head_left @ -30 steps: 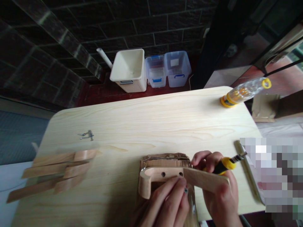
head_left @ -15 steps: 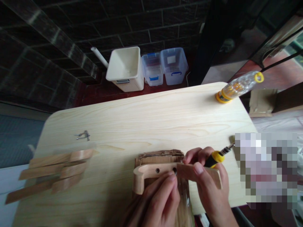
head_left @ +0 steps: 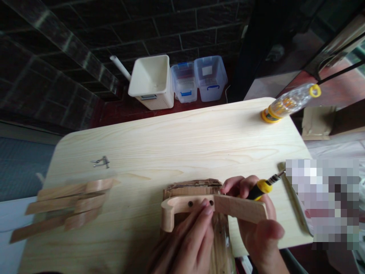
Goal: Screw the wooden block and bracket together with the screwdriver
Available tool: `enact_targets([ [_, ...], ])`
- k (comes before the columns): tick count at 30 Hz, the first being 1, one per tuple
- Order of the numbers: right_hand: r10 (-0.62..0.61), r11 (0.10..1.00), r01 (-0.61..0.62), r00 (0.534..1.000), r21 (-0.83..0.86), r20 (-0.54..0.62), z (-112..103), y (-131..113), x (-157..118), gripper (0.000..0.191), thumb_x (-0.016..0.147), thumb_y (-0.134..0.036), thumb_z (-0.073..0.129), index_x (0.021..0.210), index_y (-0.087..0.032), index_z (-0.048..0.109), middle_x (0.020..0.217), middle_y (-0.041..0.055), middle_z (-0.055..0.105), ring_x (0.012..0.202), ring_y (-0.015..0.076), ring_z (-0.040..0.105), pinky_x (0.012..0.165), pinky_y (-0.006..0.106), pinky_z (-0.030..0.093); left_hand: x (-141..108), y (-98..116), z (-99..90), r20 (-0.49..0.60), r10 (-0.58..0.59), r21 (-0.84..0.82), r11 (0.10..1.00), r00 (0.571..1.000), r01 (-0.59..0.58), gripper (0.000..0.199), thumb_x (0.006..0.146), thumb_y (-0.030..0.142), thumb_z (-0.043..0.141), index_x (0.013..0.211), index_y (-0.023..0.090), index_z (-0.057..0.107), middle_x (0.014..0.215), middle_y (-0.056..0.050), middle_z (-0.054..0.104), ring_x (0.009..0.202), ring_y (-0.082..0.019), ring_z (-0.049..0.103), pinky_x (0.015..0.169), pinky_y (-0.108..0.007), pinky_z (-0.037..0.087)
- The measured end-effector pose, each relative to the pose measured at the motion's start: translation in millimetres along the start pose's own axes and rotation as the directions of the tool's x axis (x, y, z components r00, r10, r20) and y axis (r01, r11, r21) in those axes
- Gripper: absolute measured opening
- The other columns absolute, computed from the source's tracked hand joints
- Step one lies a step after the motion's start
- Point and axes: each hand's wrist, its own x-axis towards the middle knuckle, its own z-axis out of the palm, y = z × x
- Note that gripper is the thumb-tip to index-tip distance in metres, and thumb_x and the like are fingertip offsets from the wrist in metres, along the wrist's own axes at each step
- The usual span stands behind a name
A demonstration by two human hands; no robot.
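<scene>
Seemingly yellow pieces (head_left: 281, 109) in a clear bottle (head_left: 296, 99) beyond the right hand (head_left: 257, 233).

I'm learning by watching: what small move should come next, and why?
Probably turn the yellow-and-black screwdriver in the right hand toward the hook-shaped wooden piece: the left hand touches that piece beside a hole, while the screwdriver points away. Whether the hole is filled, I cannot tell.

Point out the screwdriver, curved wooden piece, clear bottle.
Screwdriver (head_left: 265, 186): head view, on yellow collar.
Curved wooden piece (head_left: 226, 205): head view, on flat arm.
Clear bottle (head_left: 290, 101): head view, on transparent body.
</scene>
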Motion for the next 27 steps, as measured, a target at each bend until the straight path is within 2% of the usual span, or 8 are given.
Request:
enact_targets([
  [4,0.072,0.997,-0.072,0.996,0.002,-0.053,6.1,-7.5,-1.3,0.053,0.086,-0.078,0.074,0.098,-0.028,0.059,0.095,0.0015,0.063,0.085,0.0203,0.060,0.069,0.031,0.053,4.7,-12.6,-13.9,0.161,0.119,-0.036,0.993,0.980,-0.115,0.046,0.097,0.011,0.074,0.141,0.021,0.070,0.118,-0.001,0.085,0.090,-0.015,0.086,0.089,-0.015,0.067],
  [6,0.119,0.993,-0.119,0.991,0.008,-0.065,9.0,-11.9,-2.5,0.054,0.085,-0.079,0.074,0.096,-0.028,0.058,0.095,0.0011,0.063,0.084,0.0203,0.059,0.070,0.032,0.052,5.6,-14.2,-15.1,0.192,0.132,-0.039,0.991,0.973,-0.127,0.044,0.097,0.013,0.076,0.141,0.019,0.071,0.118,-0.002,0.085,0.091,-0.014,0.086,0.091,-0.014,0.067],
  [9,0.129,0.992,-0.129,0.989,0.004,-0.065,10.3,-14.7,-2.9,0.054,0.085,-0.079,0.074,0.097,-0.028,0.059,0.095,0.0013,0.064,0.083,0.0202,0.057,0.071,0.033,0.051,4.7,-8.6,-9.6,0.124,0.081,-0.048,0.996,0.989,-0.075,0.048,0.095,0.012,0.079,0.141,0.022,0.071,0.112,0.001,0.087,0.092,-0.015,0.085,0.089,-0.014,0.067],
  [12,0.123,0.992,-0.123,0.990,-0.001,-0.068,9.8,-14.3,-1.9,0.053,0.085,-0.077,0.075,0.099,-0.028,0.061,0.096,0.0016,0.064,0.084,0.0201,0.057,0.071,0.033,0.050,4.1,-1.3,-4.0,0.026,-0.044,-0.031,0.999,0.999,0.045,0.049,0.094,0.007,0.077,0.139,0.026,0.073,0.110,0.002,0.087,0.089,-0.015,0.085,0.085,-0.017,0.068],
  [17,0.133,0.991,-0.133,0.989,0.001,-0.065,9.3,-12.8,-1.7,0.053,0.085,-0.078,0.075,0.099,-0.028,0.060,0.095,0.0013,0.065,0.084,0.0198,0.057,0.072,0.033,0.051,10.8,0.7,-5.2,0.081,0.024,0.007,1.000,0.996,-0.024,0.040,0.095,0.010,0.078,0.133,0.025,0.077,0.107,0.002,0.087,0.082,-0.015,0.085,0.082,-0.017,0.068],
  [22,0.164,0.986,-0.162,0.984,0.024,-0.070,8.6,-12.9,-3.4,0.053,0.085,-0.075,0.077,0.100,-0.028,0.058,0.095,0.0021,0.067,0.084,0.0206,0.060,0.073,0.034,0.052,19.5,7.7,-1.6,-0.025,-0.008,0.092,0.996,1.000,0.010,0.027,0.088,0.007,0.085,0.111,0.021,0.082,0.096,0.003,0.088,0.069,-0.011,0.082,0.079,-0.016,0.066],
  [27,0.179,0.976,-0.191,0.977,-0.100,-0.114,11.9,-18.7,-2.7,0.034,0.095,-0.053,0.078,0.096,-0.027,0.056,0.094,0.0001,0.066,0.087,0.0197,0.063,0.079,0.034,0.051,21.5,12.6,2.0,-0.062,-0.018,0.085,0.996,0.998,0.023,0.026,0.086,0.007,0.087,0.108,0.021,0.082,0.094,0.004,0.088,0.069,-0.010,0.081,0.079,-0.016,0.063],
])
